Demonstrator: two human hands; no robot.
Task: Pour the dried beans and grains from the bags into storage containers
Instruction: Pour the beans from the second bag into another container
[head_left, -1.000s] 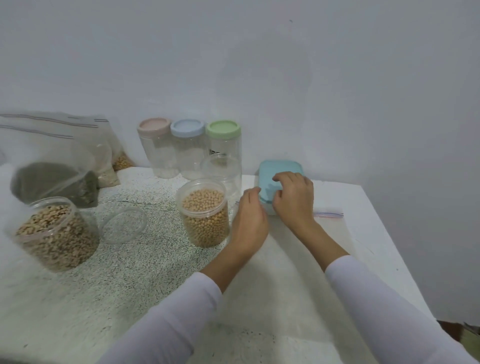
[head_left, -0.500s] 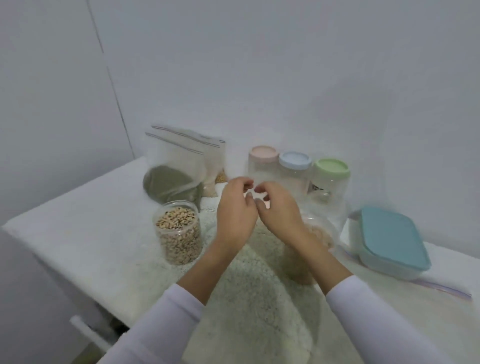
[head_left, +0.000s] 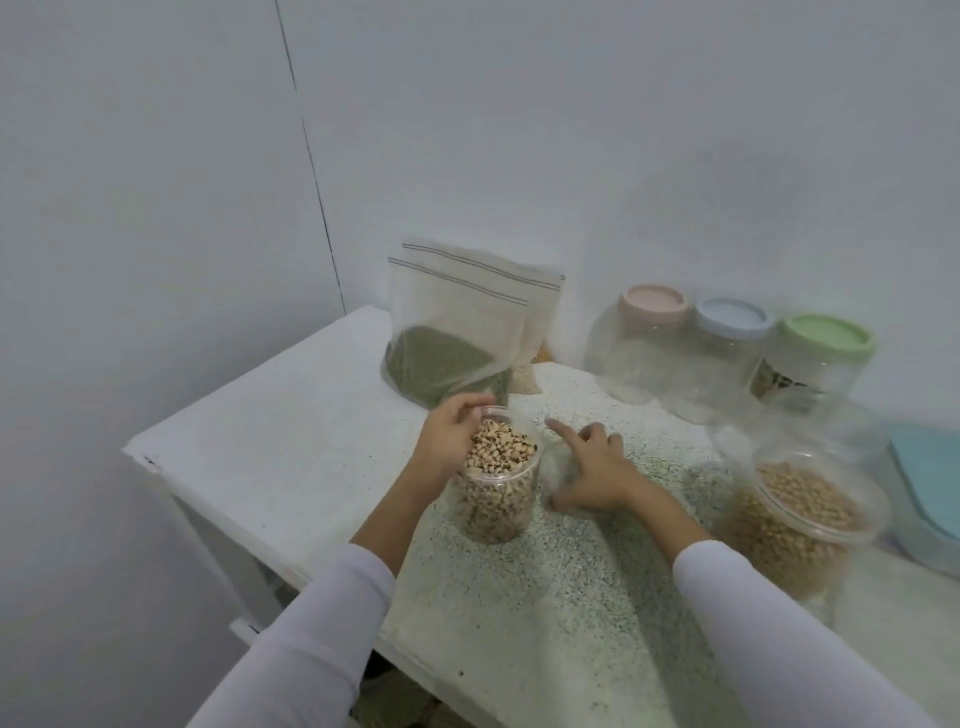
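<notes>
— What is held by the left hand (head_left: 445, 441)?

— The rim of the open jar of black-eyed beans (head_left: 497, 483) is gripped by it, fingers curled over the far edge. The jar is stood upright on the speckled table (head_left: 291, 431), nearly full.

— And the right hand (head_left: 592, 470)?

— It is spread just beside that jar, fingers straight, over a clear lid (head_left: 558, 462) that is blurred; whether the lid is touched cannot be told. The hands are kept apart, with the jar between them.

— Where are the bags found?

— A bag of green grain (head_left: 447, 358) is stood at the back near the wall, and a second bag (head_left: 530, 332) is leaned behind it.

— Other containers?

— A jar of chickpeas (head_left: 800, 519) is seen to the right, uncovered. Three empty jars are lined up against the wall, capped by a pink lid (head_left: 655, 304), a blue lid (head_left: 731, 317) and a green lid (head_left: 828, 338). A teal-lidded box (head_left: 930, 483) is cut off at the right edge.
</notes>
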